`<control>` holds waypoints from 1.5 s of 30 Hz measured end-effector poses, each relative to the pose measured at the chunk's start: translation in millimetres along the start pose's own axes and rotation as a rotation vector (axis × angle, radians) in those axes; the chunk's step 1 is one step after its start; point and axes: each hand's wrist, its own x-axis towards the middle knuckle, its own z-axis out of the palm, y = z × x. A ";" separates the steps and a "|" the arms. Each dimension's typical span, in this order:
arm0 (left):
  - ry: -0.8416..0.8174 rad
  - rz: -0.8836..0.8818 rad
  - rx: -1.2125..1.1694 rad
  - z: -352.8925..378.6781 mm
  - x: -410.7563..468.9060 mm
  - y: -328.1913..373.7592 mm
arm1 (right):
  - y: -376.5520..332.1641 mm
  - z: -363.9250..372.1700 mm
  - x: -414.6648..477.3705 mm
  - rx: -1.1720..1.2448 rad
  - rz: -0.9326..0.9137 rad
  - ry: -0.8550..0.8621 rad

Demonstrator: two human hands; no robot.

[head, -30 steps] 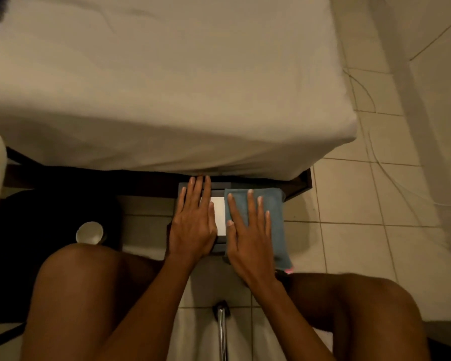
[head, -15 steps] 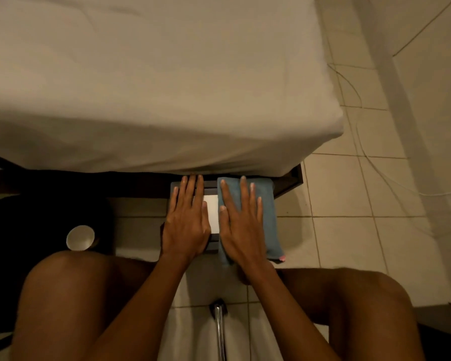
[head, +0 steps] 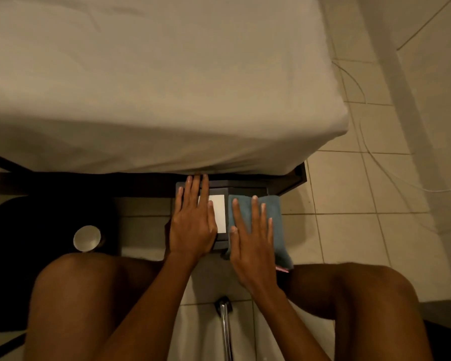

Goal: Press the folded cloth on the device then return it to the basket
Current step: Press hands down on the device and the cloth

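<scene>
A folded blue cloth lies over the right side of a dark boxy device with a white panel on top, standing on the floor at the bed's edge. My right hand rests flat on the cloth, fingers spread, palm down. My left hand lies flat on the device's left side, partly covering the white panel. A pink tag shows at the cloth's near corner. No basket is in view.
A bed with a pale sheet fills the upper view above a dark frame. A white cup sits on a dark mat at left. A thin cable runs over the tiled floor at right. A metal rod stands between my knees.
Both hands stay flat on the device and cloth. The right hand has slid slightly right, so more of the white panel shows between the hands.
</scene>
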 end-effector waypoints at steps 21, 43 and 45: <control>-0.020 -0.008 -0.002 -1.3 -0.7 2.6 | -6.8 -0.2 -6.7 -0.027 0.032 -0.006; 0.039 -0.039 -0.149 -0.4 0.6 -0.5 | -0.9 12.7 -1.4 -0.084 0.068 0.082; 0.038 -0.038 -0.155 -0.1 0.3 0.3 | -3.5 9.6 -11.2 -0.030 0.032 0.043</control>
